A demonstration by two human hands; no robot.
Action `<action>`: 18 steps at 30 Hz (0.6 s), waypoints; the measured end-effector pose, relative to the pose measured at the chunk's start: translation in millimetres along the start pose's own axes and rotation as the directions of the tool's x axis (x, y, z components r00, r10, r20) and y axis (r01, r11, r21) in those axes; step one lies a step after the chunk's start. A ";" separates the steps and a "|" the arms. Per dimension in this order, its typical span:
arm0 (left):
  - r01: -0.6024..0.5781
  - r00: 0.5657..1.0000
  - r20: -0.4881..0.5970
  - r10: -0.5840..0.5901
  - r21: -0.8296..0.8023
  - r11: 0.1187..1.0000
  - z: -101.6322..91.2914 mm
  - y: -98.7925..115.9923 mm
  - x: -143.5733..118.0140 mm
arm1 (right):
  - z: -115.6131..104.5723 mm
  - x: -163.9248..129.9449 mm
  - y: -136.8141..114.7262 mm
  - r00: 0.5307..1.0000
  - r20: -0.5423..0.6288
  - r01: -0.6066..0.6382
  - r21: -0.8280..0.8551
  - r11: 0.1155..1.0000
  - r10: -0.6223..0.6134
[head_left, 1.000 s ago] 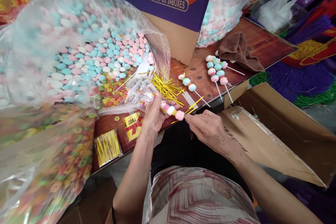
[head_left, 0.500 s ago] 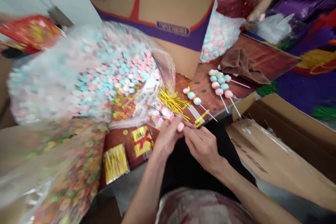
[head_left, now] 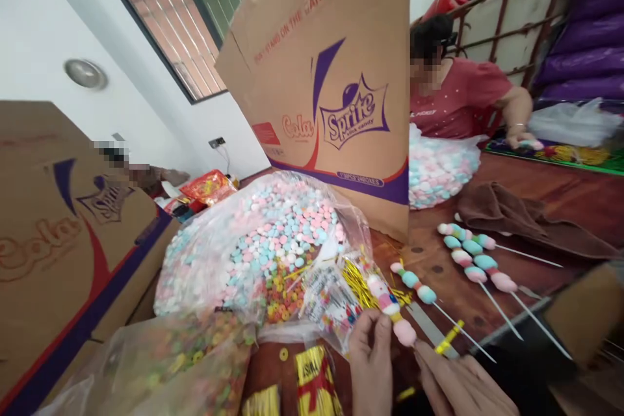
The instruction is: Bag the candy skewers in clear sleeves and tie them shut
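Observation:
A marshmallow skewer (head_left: 404, 332), pink and white with coloured bits between, is tilted up between my hands. My left hand (head_left: 371, 357) pinches its side with thumb and fingers. Just under the lowest pink marshmallow, my right hand (head_left: 461, 380) has its fingers closed at the stick end; the stick itself is hidden there. Beyond lie a finished-looking skewer (head_left: 414, 283) and several more skewers (head_left: 480, 263), sticks pointing toward me. Gold twist ties (head_left: 358, 283) lie loose behind my left hand, beside a clear packet (head_left: 329, 302) with coloured bits.
A large bag of marshmallows (head_left: 273, 227) and a bag of ring candies (head_left: 195, 351) fill the left. Packs of gold ties (head_left: 314, 380) lie in front. A tall carton (head_left: 341, 162) stands behind; a brown cloth (head_left: 526, 218) lies right. A co-worker (head_left: 468, 97) sits beyond.
The view has tilted up, bringing the wall, cartons and co-worker into sight. The skewer in my hands now shows more of its length, and both hands stay closed around it.

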State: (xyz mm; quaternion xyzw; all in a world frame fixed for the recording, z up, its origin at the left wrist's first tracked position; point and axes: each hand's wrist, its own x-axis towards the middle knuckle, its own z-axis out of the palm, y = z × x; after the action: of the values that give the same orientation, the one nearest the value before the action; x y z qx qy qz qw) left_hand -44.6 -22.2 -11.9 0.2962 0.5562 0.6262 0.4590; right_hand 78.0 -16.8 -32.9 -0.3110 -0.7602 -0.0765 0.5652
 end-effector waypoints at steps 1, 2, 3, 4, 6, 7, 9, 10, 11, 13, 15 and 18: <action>-0.015 1.000 0.002 0.015 0.020 1.000 2.3 2.2 -2.0 | -6.0 3.7 -0.4 1.000 0.020 -0.014 0.014 1.000 0.014; -0.046 0.999 0.000 0.046 0.061 0.997 4.2 4.1 -3.5 | -11.3 7.5 -0.8 0.999 0.030 -0.042 0.014 0.999 0.042; -0.093 0.996 0.000 0.093 0.113 0.989 5.7 5.5 -4.3 | -15.4 11.0 -1.4 0.996 0.052 -0.069 0.022 0.997 0.068; -0.129 0.991 -0.004 0.131 0.151 0.980 6.6 5.9 -4.4 | -18.3 13.7 -1.9 0.993 0.060 -0.107 0.021 0.994 0.105; -0.194 0.981 0.015 0.196 0.241 0.951 7.2 4.2 -3.8 | -21.3 16.4 -3.5 0.983 0.104 -0.153 0.023 0.988 0.150; -0.229 0.972 0.022 0.232 0.286 0.931 6.9 2.4 -3.5 | -22.2 16.7 -4.6 0.979 0.117 -0.171 0.019 0.985 0.168; -0.279 0.957 0.039 0.286 0.377 0.883 5.3 -1.2 -3.7 | -23.5 16.6 -7.4 0.970 0.141 -0.202 0.006 0.979 0.199; -0.299 0.950 0.045 0.308 0.411 0.861 4.1 -2.6 -4.1 | -24.2 16.7 -9.0 0.965 0.151 -0.217 0.001 0.976 0.214; -0.316 0.943 0.051 0.328 0.442 0.840 2.8 -3.5 -4.7 | -24.7 17.0 -10.5 0.959 0.161 -0.234 -0.005 0.972 0.231; -0.350 0.929 0.069 0.364 0.488 0.800 -0.2 -3.9 -5.5 | -25.4 18.5 -13.0 0.949 0.178 -0.262 -0.019 0.965 0.261; -0.391 0.912 0.111 0.395 0.523 0.758 -3.0 -2.8 -5.5 | -25.1 20.2 -14.8 0.942 0.185 -0.277 -0.040 0.960 0.279; -0.430 0.894 0.154 0.420 0.553 0.713 -6.7 -0.2 -3.8 | -22.9 21.2 -17.0 0.945 0.175 -0.271 -0.050 0.961 0.276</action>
State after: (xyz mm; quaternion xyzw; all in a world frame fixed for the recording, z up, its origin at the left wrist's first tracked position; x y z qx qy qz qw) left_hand -49.0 -28.5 -12.8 0.5455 0.6314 0.5148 0.1967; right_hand 83.5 -32.8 -1.7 -0.4261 -0.7569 0.0218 0.4951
